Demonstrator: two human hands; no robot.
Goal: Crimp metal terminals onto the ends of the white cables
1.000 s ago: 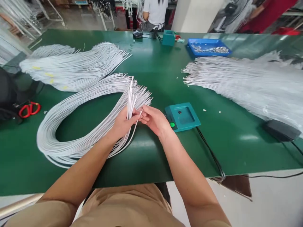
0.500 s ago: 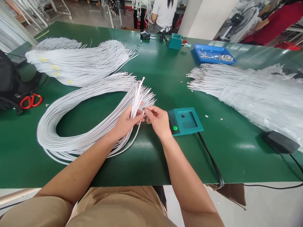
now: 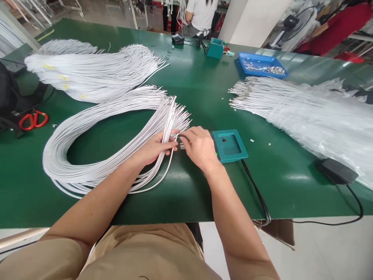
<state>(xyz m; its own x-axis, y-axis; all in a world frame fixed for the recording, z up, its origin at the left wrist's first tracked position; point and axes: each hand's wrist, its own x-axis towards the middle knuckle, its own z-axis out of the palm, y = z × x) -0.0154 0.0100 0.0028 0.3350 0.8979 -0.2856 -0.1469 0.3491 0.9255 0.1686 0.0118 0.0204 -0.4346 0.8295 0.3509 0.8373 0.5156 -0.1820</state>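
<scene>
My left hand (image 3: 159, 147) is closed round a few white cables (image 3: 168, 122), whose ends point up and away above the fingers. These lie over a large looped bundle of white cables (image 3: 62, 144) on the green table (image 3: 186, 194). Just right of the left fingertips is my right hand (image 3: 199, 147), its thumb and forefinger bent close together by a cable end; whether they grip anything is too small to tell. A teal device (image 3: 230, 146) with a square recess sits beside the right hand, which partly hides its left side.
A second cable bundle (image 3: 96, 74) lies at the back left, near red-handled scissors (image 3: 33, 119). A blue tray (image 3: 260, 65) of small metal parts stands behind plastic-wrapped cables (image 3: 305, 112). A black pedal-like box (image 3: 336, 171) is at the right. Beyond the table, a person (image 3: 201, 15) in white.
My right hand has turned and shifted slightly right, now covering part of the teal device's left side. My left hand still holds the cables. The whole view has shifted a little.
</scene>
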